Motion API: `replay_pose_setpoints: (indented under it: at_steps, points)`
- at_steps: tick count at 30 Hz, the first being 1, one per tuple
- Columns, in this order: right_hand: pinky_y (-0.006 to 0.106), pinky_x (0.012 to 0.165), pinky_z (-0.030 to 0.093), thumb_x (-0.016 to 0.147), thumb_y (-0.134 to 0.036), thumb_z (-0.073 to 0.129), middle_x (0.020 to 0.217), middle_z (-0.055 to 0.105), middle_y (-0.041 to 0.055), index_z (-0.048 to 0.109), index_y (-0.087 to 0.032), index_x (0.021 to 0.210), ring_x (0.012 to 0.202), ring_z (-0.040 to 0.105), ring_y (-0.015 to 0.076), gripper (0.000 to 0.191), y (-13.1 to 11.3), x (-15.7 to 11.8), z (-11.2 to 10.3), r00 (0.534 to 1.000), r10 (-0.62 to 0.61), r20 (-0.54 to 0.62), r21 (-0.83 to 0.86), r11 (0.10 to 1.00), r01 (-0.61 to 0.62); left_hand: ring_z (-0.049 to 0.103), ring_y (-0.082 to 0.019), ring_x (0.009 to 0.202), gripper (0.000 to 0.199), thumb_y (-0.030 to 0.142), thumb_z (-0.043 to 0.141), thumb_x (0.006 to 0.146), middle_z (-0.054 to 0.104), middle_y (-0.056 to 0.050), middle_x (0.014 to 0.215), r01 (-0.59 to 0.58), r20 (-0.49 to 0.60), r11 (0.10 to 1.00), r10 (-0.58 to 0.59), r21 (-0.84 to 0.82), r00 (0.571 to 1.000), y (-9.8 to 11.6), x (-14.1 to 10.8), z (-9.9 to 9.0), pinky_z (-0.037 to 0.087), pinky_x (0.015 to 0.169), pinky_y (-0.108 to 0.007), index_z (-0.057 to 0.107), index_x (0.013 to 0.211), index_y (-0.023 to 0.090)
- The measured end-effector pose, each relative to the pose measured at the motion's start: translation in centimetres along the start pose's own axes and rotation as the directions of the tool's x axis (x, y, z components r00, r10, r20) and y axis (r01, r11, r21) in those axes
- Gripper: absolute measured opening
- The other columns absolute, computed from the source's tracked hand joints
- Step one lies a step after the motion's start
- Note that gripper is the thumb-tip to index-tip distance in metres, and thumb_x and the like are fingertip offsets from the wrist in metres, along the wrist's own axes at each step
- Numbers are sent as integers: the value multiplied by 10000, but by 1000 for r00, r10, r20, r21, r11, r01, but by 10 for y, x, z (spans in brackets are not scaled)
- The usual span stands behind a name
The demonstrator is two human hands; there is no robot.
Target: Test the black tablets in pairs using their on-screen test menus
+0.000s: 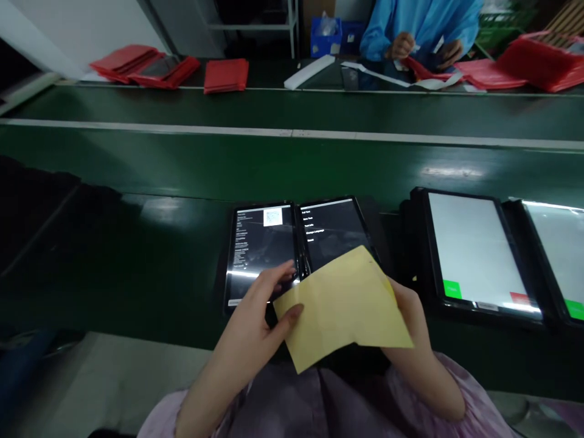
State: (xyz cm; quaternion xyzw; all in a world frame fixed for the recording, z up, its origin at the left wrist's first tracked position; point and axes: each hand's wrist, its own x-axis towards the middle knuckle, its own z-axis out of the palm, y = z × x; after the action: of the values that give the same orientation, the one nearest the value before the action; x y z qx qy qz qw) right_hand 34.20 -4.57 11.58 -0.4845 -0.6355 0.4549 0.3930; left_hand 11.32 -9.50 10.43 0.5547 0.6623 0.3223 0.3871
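Note:
A creased yellow sheet is held above the bench edge, covering the lower part of one tablet. My left hand is at the sheet's left edge, thumb over it, fingers spread toward the left tablet. Behind the sheet's right side is my right hand, its fingers mostly hidden by the sheet. The left tablet shows lines of text and a white code square. Beside it, the second tablet displays a short menu on black.
Two tablets with white screens, one nearer and one at the edge, lie at right. Red pouches and a white strip are across the green bench. A person in blue sleeves works opposite.

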Motion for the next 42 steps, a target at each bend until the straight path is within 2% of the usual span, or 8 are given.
replay_pose_setpoints:
  at_steps: [4, 7, 11, 16, 22, 26, 35, 42]
  points:
    - [214, 522, 483, 924, -348, 664, 654, 655, -35, 680, -239, 873, 572, 622, 132, 121, -6, -3, 18, 1000, -19, 22, -93, 995, 21, 462, -407, 1601, 824, 696, 701, 935, 481, -121, 1749, -138, 120, 988, 146, -77, 982, 0, -14, 3, 483, 1245, -563, 491, 1657, 357]
    - [200, 552, 521, 943, -293, 648, 676, 697, -67, 692, -256, 1213, 543, 654, 115, 276, -10, -8, 30, 996, -93, 18, -132, 987, 94, 513, -482, 1543, 1304, 880, 796, 719, 500, -189, 1723, -67, 224, 986, 101, -154, 969, 6, -24, 11, 518, 1207, -612, 288, 1765, 292]
    - [178, 509, 508, 987, -305, 696, 652, 689, -103, 612, -266, 1297, 500, 632, 92, 323, -9, -12, 34, 984, -170, 43, -117, 978, 174, 758, -425, 1207, 957, 853, 652, 839, 792, -154, 1341, 325, 218, 889, -264, -323, 940, 7, -34, 15, 683, 920, -510, 585, 1580, 252]
    - [179, 529, 558, 1051, -238, 680, 861, 793, -55, 583, -287, 1310, 547, 657, 82, 281, -1, -13, 23, 929, -367, -55, -175, 919, 353, 815, -377, 1027, 704, 676, 747, 806, 855, -80, 1119, 601, 173, 565, -632, -565, 756, 12, -39, 6, 689, 808, -451, 746, 1370, 254]
    - [157, 773, 654, 1008, -22, 586, 993, 833, 1, 692, -242, 1114, 863, 820, 106, 266, -5, -9, 11, 835, -547, 59, -195, 814, 547, 821, -325, 929, 772, 475, 959, 657, 853, -103, 1114, 453, 98, 454, -615, -767, 783, 38, -30, 13, 656, 787, -362, 768, 1351, 197]
    - [171, 793, 661, 1080, -154, 602, 1087, 826, 55, 698, -196, 1256, 927, 816, 123, 204, -4, -11, 16, 799, -582, 150, -289, 747, 598, 791, -275, 886, 754, 479, 985, 660, 841, -54, 969, 425, -24, 570, -616, -703, 787, 37, -27, 21, 629, 750, -319, 771, 1333, 215]
    - [146, 613, 605, 1043, -141, 682, 955, 795, 5, 784, -177, 1180, 565, 619, 57, 175, 8, -8, 16, 900, -430, 70, -282, 857, 431, 747, -222, 877, 917, 475, 1021, 656, 818, -61, 1107, 306, 57, 630, -383, -713, 922, 18, -23, 24, 616, 761, -273, 677, 1484, 283]
    - [147, 574, 575, 1015, -108, 713, 930, 750, -7, 785, -210, 1082, 607, 631, 60, 142, 9, -6, 27, 881, -470, 59, -200, 859, 472, 784, -281, 836, 936, 524, 1033, 632, 820, -65, 952, 354, 162, 486, -393, -799, 905, 16, -22, 22, 634, 767, -350, 690, 1462, 258]
